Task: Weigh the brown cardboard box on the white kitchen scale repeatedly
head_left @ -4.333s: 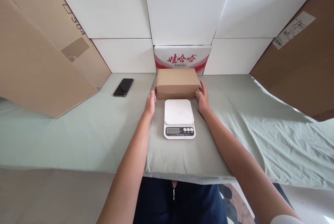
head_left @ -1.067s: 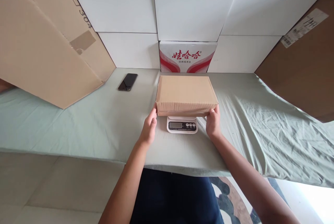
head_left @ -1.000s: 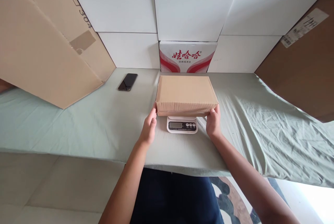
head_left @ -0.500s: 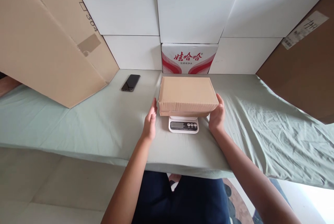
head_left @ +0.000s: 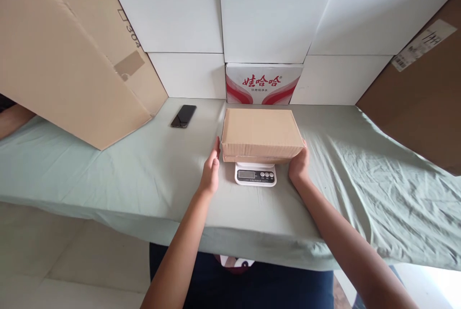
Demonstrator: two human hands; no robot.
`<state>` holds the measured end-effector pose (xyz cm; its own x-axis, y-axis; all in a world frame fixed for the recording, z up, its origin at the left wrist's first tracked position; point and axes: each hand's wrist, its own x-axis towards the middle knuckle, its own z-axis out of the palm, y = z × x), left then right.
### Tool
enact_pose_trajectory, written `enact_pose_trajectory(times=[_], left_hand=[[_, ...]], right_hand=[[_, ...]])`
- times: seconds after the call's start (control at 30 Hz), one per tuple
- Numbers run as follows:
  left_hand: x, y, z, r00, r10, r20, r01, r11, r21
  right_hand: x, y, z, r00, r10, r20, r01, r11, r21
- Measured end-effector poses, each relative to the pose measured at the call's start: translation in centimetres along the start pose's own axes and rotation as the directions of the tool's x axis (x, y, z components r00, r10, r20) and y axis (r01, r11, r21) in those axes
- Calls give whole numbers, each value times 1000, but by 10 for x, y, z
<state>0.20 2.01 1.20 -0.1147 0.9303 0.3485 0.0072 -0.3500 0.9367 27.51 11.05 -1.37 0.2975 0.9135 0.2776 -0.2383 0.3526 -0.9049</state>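
Observation:
A closed brown cardboard box (head_left: 262,127) lies flat on a small white kitchen scale (head_left: 255,181) and covers its weighing plate. The scale's dark display and round buttons show at the front; I cannot make out a reading. My left hand (head_left: 211,169) is upright just left of the box, open, its fingers stretched forward with a narrow gap to the cardboard. At the box's right front corner is my right hand (head_left: 299,164), close against its side. Its fingers look extended, partly hidden by the corner.
A black phone (head_left: 184,116) lies left on the green cloth (head_left: 137,174). White panels (head_left: 277,20) and a red-and-white printed carton (head_left: 264,84) stand behind. Large cardboard sheets lean at left (head_left: 75,59) and right (head_left: 421,92). Another person's arm (head_left: 16,119) shows at far left.
The view has shifted slightly, and my legs appear closer together below the table. My right fingers show less past the box's corner. The box remains on the scale.

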Motion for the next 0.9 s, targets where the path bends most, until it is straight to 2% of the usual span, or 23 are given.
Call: enact_pose_trajectory(times=[0.27, 0.43, 0.6, 0.67, 0.73, 0.83, 0.9], left_hand=[[-1, -2, -2, 1000, -13, 5, 13, 1000, -9], [-3, -1, -2, 1000, -16, 22, 15, 1000, 16], [-13, 1, -2, 997, -24, 70, 23, 1000, 13], [-18, 2, 0, 996, -30, 88, 29, 999, 16], [-18, 6, 2, 994, -33, 105, 30, 999, 31], [-4, 17, 4, 995, 4, 104, -9, 999, 45], [18, 24, 6, 995, 39, 89, -43, 998, 47]], right_hand=[[-1, 2, 3, 999, 43, 8, -43, 999, 7], [-6, -10, 6, 999, 35, 25, -35, 999, -27], [-32, -28, 3, 997, -81, -17, 79, 989, -122], [-42, -33, 4, 992, -124, 24, 127, 976, -178], [-48, -38, 8, 989, -114, 94, 131, 971, -201], [-39, -45, 21, 986, -87, 145, 113, 975, -189], [-23, -48, 32, 983, -104, 152, 130, 977, -171]])
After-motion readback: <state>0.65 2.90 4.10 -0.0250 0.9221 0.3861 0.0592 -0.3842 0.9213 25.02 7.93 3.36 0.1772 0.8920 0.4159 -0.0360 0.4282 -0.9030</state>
